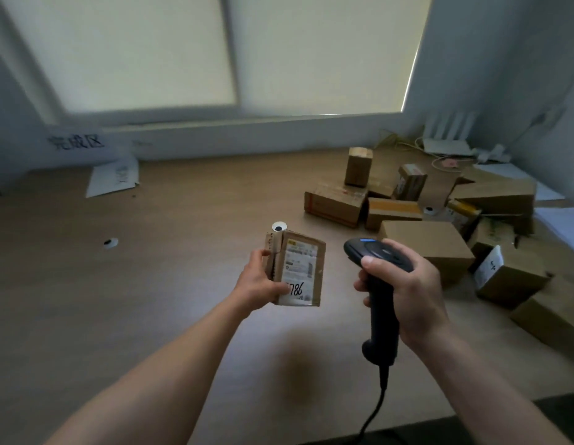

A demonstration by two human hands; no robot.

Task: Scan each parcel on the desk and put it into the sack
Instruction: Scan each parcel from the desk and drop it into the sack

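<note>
Left hand [258, 282]: fingers and thumb curled round the left edge of one small cardboard parcel [303, 264], holding it clear above the table [183, 252]. Its white label [299, 263] faces up, handwritten digits at the near end. The parcel's long axis runs away from the person.

Right hand [414, 290]: wrapped round the grip of a dark corded scanner [383, 252], thumb on top, scanner head forward and to the left.

Key relation: the parcel lies just left of the scanner head, apart from it, at about the same height. The head does not look squarely aimed at the label. Judgement: the scan needs the head turned left and down, or the parcel tilted toward it.

Further right: a heap of parcels [423, 239] on the table, apparently unscanned.

Containers: no sack in view, so its contents cannot be told. A handwritten sign [75, 142] stands at the far left.
</note>
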